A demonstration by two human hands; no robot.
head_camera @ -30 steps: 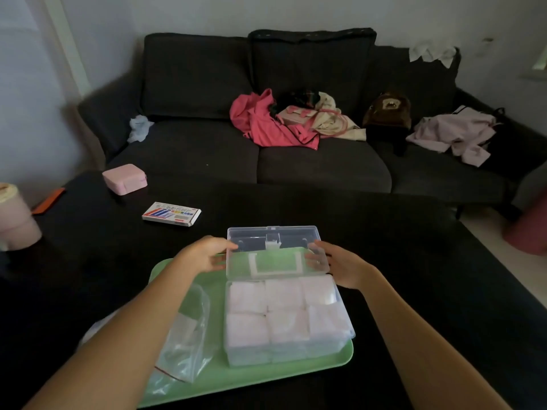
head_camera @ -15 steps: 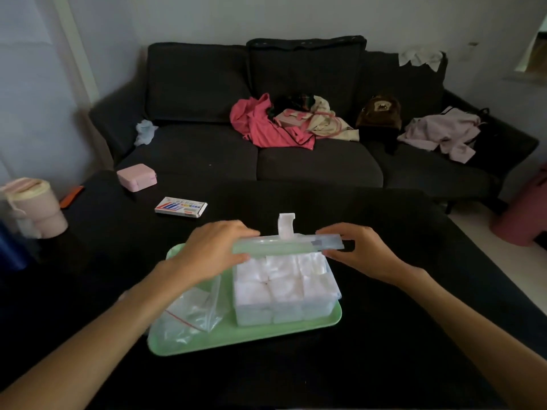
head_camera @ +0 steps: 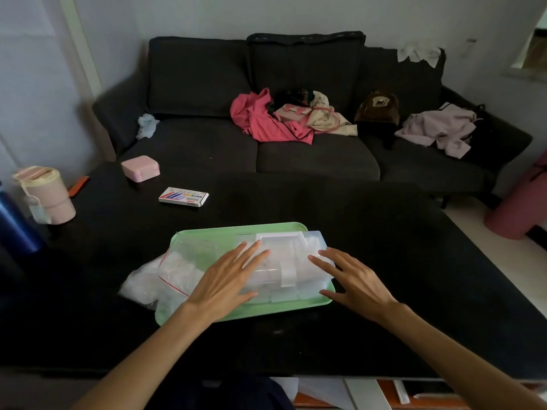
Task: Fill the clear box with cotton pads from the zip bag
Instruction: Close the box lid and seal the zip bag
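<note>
Clear plastic box, packed with white cotton pads, sits on the pale green tray, lid down. My left hand and right hand lie flat and open on the lid, gripping nothing, likely pressing it shut. Long axis runs 9 to 3; latch tab faces 6. Zip bag lies at 9, touching the box.

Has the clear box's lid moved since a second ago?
Yes. The lid stood upright at the far edge of the clear box; it has swung down toward the person and lies shut, both hands flat on it, on the green tray.
</note>
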